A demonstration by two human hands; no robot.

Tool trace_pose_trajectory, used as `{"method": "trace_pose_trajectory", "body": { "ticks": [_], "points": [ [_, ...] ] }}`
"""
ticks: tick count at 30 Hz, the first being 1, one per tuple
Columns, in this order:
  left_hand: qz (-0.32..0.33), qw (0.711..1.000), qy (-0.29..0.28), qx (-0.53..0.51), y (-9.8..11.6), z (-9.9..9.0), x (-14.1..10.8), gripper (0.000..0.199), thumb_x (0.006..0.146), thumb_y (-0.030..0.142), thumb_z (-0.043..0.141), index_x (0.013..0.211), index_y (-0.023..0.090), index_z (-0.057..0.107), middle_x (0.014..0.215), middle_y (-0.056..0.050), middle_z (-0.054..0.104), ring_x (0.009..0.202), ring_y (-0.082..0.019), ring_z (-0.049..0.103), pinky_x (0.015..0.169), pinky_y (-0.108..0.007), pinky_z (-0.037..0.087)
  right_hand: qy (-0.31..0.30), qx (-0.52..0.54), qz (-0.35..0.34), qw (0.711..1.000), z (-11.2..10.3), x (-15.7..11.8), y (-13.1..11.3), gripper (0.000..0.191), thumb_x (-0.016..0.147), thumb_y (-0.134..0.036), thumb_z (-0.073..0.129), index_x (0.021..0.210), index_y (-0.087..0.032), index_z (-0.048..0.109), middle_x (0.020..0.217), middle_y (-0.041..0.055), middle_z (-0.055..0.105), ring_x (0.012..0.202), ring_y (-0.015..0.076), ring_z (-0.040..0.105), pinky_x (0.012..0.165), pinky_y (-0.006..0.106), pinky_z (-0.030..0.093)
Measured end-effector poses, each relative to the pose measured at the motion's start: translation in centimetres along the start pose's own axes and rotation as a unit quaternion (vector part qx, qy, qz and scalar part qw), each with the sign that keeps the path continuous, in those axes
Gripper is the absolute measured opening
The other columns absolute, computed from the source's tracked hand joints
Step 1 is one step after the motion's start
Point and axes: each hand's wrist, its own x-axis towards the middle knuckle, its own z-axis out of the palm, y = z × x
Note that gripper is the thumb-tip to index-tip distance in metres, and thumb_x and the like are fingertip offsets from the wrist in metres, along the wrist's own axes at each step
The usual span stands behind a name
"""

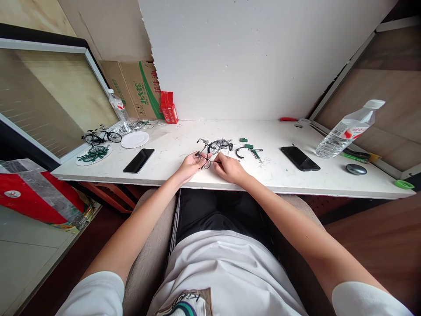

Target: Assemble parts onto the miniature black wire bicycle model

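Near the table's front edge, my left hand [191, 166] is closed on a small black bicycle frame [207, 161] made of thin bars. Just right of it, my right hand [228, 168] has its fingers pinched at the frame's right side; what lies between the fingertips is too small to name. Right behind both hands lie a black spoked wheel [215, 147] and a cluster of black model parts [224, 143]. To the right are a black curved piece [239, 153] and green parts [249, 146] on the white table [184, 131].
At left, an assembled black model bicycle [102, 135], a white lid [134, 139], green pieces [94, 153] on a round plate and a phone [139, 160]. At right, another phone [300, 158], a water bottle [348, 130] and a grey oval object [356, 169]. Behind, a red box [169, 108].
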Motion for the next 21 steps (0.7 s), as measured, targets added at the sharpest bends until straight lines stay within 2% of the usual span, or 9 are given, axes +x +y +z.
{"method": "trace_pose_trajectory", "body": {
  "ticks": [7, 11, 17, 21],
  "points": [
    [-0.003, 1.0, 0.011, 0.005, -0.17, -0.25, 0.12, 0.039, 0.075, 0.033, 0.096, 0.098, 0.016, 0.069, 0.124, -0.016, 0.077, 0.135, -0.032, 0.064, 0.122, -0.052, 0.039, -0.003, 0.032, -0.01, 0.999, 0.43, 0.07, 0.6, 0.02, 0.109, -0.036, 0.041, 0.11, -0.021, 0.054, 0.095, 0.009, 0.076, 0.076, 0.023, 0.065, 0.066, 0.031, 0.038],
    [-0.006, 0.999, 0.023, -0.026, -0.07, -0.02, 0.15, 0.036, 0.077, 0.031, 0.095, 0.096, 0.016, 0.069, 0.12, -0.016, 0.077, 0.134, -0.033, 0.065, 0.121, -0.051, 0.04, 0.011, 0.046, -0.01, 0.999, 0.66, 0.1, 0.71, 0.023, 0.11, -0.038, 0.041, 0.11, -0.021, 0.056, 0.097, 0.0085, 0.076, 0.077, 0.0222, 0.065, 0.067, 0.031, 0.039],
    [-0.018, 0.997, 0.035, -0.064, -0.03, 0.1, 0.11, 0.034, 0.079, 0.024, 0.091, 0.1, 0.015, 0.066, 0.117, -0.015, 0.077, 0.132, -0.033, 0.067, 0.119, -0.053, 0.043, 0.085, 0.041, 0.025, 0.995, 0.21, 0.06, 0.28, 0.019, 0.105, -0.035, 0.049, 0.099, -0.022, 0.061, 0.094, 0.0066, 0.072, 0.081, 0.0211, 0.063, 0.07, 0.032, 0.04],
    [-0.018, 0.997, 0.03, -0.066, -0.03, -0.1, 0.04, 0.032, 0.08, 0.022, 0.09, 0.099, 0.015, 0.065, 0.125, -0.017, 0.075, 0.132, -0.033, 0.067, 0.118, -0.051, 0.042, 0.145, 0.012, 0.058, 0.988, 0.17, 0.19, 0.35, 0.018, 0.103, -0.031, 0.05, 0.093, -0.022, 0.061, 0.094, 0.0086, 0.07, 0.094, 0.0254, 0.061, 0.071, 0.034, 0.04]
  ]
}}
